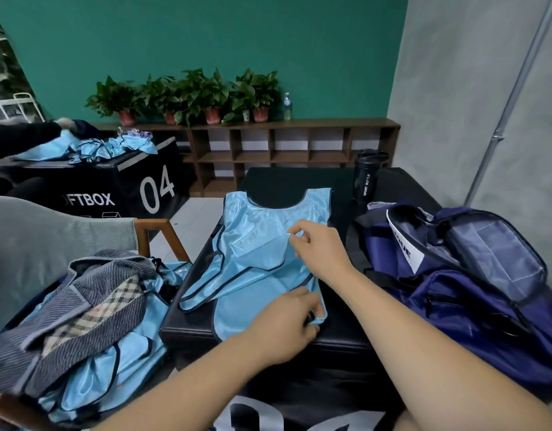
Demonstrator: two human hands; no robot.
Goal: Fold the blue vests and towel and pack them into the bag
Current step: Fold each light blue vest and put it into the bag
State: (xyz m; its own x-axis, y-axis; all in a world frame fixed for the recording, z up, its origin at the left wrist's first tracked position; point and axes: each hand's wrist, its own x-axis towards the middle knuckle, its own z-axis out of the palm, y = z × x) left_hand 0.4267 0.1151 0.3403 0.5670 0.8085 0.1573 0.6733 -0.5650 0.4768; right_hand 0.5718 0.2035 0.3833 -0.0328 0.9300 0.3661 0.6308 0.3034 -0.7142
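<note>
A teal wall (pixel 206 32) is meeting a grey wall (pixel 455 88), where a metal pipe (pixel 511 98) is running down. A wooden cubby shelf (pixel 293 144) is carrying potted plants (pixel 206 94) and a water bottle (pixel 287 106) along its top's back edge. A grey chair (pixel 50 231) is standing on pale floor tiles (pixel 194 219).

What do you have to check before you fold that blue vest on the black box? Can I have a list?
1. The blue vest lies flat on the black box: not ok, its left side is bunched and folded over.
2. The right hand pinches the vest's middle: ok.
3. The left hand grips the vest's near edge: ok.
4. The navy bag is open for packing: ok.
5. The towel is folded: not ok, it lies crumpled on the vest pile.
</note>
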